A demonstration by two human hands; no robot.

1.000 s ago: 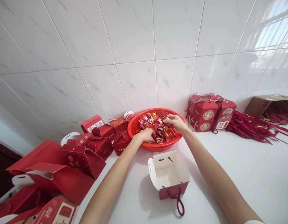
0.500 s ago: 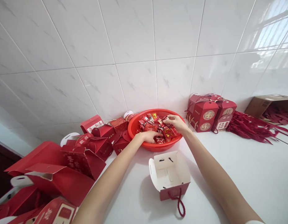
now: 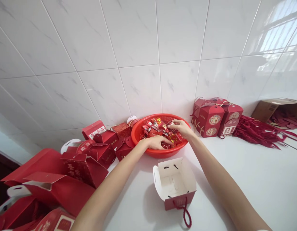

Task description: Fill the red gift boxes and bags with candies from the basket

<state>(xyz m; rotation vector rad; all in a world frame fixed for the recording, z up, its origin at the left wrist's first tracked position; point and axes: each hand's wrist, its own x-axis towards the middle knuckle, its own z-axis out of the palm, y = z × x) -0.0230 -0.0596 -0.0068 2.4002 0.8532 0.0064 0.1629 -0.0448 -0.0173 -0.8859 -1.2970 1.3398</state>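
Observation:
A red plastic basket [image 3: 160, 154] holds many small wrapped candies [image 3: 153, 132]. My left hand [image 3: 158, 142] lies low over the near side of the pile, its thumb and fingers curled round a red wrapped candy [image 3: 165, 146] with a pale line pattern. At the basket's right side my right hand [image 3: 182, 128] pinches a small red wrapped candy between thumb and fingertips. Just in front of the basket stands an open gift box [image 3: 180, 201], red outside and white inside, with no contents visible. A dark red cord handle [image 3: 186, 216] hangs from its near side.
Several red gift boxes [image 3: 76, 192] crowd the left side of the white table [image 3: 259, 179]. More closed red boxes [image 3: 210, 118] are stacked at the right by the tiled wall [image 3: 138, 86]. Dark red ribbons [image 3: 256, 131] lie beside a cardboard box [image 3: 270, 109] on its side.
My left hand has shifted slightly right over the candies, and its fingers have come round the patterned one. My right hand stays at nearly the same place. The view has tilted a little.

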